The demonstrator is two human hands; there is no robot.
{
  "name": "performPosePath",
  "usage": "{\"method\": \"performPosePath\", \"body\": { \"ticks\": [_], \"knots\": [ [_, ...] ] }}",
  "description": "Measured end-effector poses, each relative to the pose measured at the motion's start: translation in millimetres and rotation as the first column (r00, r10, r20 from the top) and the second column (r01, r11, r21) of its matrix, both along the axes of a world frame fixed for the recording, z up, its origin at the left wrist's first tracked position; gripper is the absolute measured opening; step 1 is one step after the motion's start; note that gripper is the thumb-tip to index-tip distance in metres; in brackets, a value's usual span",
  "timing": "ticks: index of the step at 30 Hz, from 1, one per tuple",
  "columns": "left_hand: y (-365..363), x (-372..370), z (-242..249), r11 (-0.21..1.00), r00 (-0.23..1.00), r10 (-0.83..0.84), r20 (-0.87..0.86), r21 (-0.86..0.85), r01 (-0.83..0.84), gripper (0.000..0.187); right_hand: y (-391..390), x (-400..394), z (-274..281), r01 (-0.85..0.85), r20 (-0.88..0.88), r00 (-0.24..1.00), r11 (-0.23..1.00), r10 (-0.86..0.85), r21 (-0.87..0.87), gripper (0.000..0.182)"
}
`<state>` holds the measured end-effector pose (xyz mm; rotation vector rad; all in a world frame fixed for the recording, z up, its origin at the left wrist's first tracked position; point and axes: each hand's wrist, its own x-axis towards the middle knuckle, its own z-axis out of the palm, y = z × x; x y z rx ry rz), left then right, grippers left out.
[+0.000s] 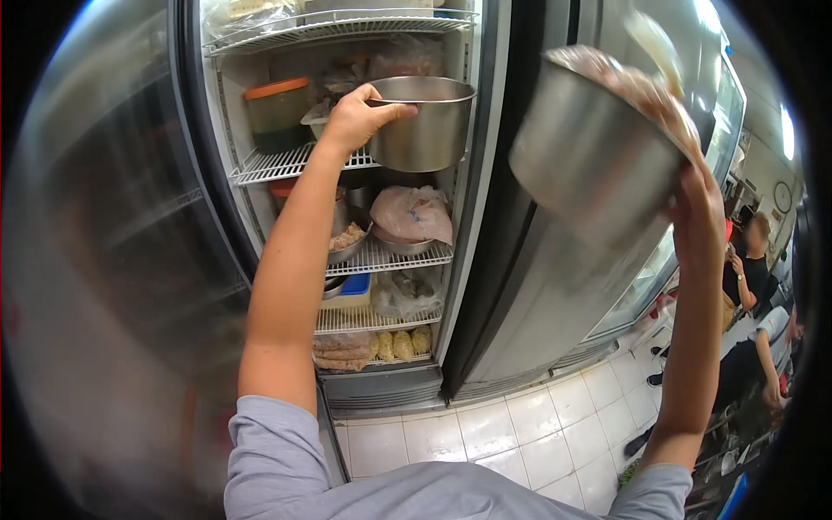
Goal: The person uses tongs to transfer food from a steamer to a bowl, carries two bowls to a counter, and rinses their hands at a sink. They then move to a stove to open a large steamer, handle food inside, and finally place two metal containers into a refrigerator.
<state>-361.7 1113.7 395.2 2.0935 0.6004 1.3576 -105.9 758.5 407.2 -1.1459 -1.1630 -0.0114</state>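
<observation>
My left hand point(357, 121) pinches the near-left rim of a round stainless steel pot point(425, 134), thumb over the edge. That pot is at the front of an upper wire shelf point(264, 165) in the open fridge. Raised at the right, my right hand point(698, 204) grips a second, larger steel pot point(594, 147) by its right side. This pot is tilted and smeared by motion. Clear plastic point(598, 62) bulges over its top, and what lies under the plastic cannot be made out. Behind the left pot stands a tub with an orange lid point(276, 88).
Lower shelves hold a plastic-covered bowl point(412, 215), a bowl of shredded food point(348, 238), a blue-lidded box point(354, 286) and several yellowish bags point(403, 345). The fridge door point(113, 217) stands open at the left. People point(752, 260) are at the far right. White tiles point(490, 438) cover the floor.
</observation>
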Motion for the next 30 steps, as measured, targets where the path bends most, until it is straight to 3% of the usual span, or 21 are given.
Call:
{"method": "performPosePath", "body": {
  "ticks": [3,4,6,10,13,14,18,20,22,26,29,30],
  "knots": [
    [-1,6,-5,0.992,0.994,0.080,0.075,0.088,-0.087,0.057,45,-41,50,0.067,0.084,0.994,0.998,-0.067,-0.005,0.059],
    [-4,6,-3,0.994,0.995,0.089,0.042,0.052,-0.091,0.066,62,-42,64,0.063,0.140,0.988,0.998,-0.062,-0.005,0.060],
    [3,13,-10,0.995,0.988,0.080,0.132,0.045,-0.087,0.070,91,-58,85,0.041,0.220,0.975,0.999,-0.039,-0.005,0.063],
    [-9,16,-11,0.998,0.982,0.061,0.180,0.014,-0.065,0.084,131,-118,101,-0.072,0.185,0.981,0.995,0.059,0.064,0.038],
    [4,20,-20,0.997,0.974,0.057,0.218,0.047,-0.069,0.092,175,-113,112,0.039,0.233,0.972,0.995,-0.016,-0.096,0.047],
    [6,23,-22,0.983,0.959,0.055,0.279,0.156,-0.102,0.097,180,-116,113,0.080,0.311,0.950,0.985,-0.029,-0.153,0.048],
    [1,34,-29,0.989,0.903,-0.049,0.426,0.149,-0.017,0.101,169,-133,107,0.001,0.354,0.934,0.989,0.051,-0.147,0.054],
    [-7,32,-29,0.991,0.922,0.029,0.386,0.110,-0.077,0.103,168,-137,108,-0.018,0.241,0.968,0.976,0.071,-0.216,0.060],
    [-8,33,-30,0.968,0.929,0.059,0.366,0.205,-0.142,0.103,180,-130,114,0.006,0.156,0.987,0.967,0.035,-0.254,0.069],
    [-23,22,-32,0.941,0.945,0.171,0.277,0.238,-0.241,0.103,181,-120,115,-0.079,0.123,0.985,0.943,0.124,-0.323,0.069],
    [-28,20,-33,0.983,0.939,-0.020,0.344,0.178,-0.045,0.105,180,-124,111,-0.058,0.202,0.972,0.953,0.122,-0.296,0.065],
    [-31,19,-33,0.984,0.945,0.029,0.326,0.158,-0.085,0.106,181,-122,108,-0.093,0.238,0.957,0.956,0.163,-0.277,0.064]
  ]
}}
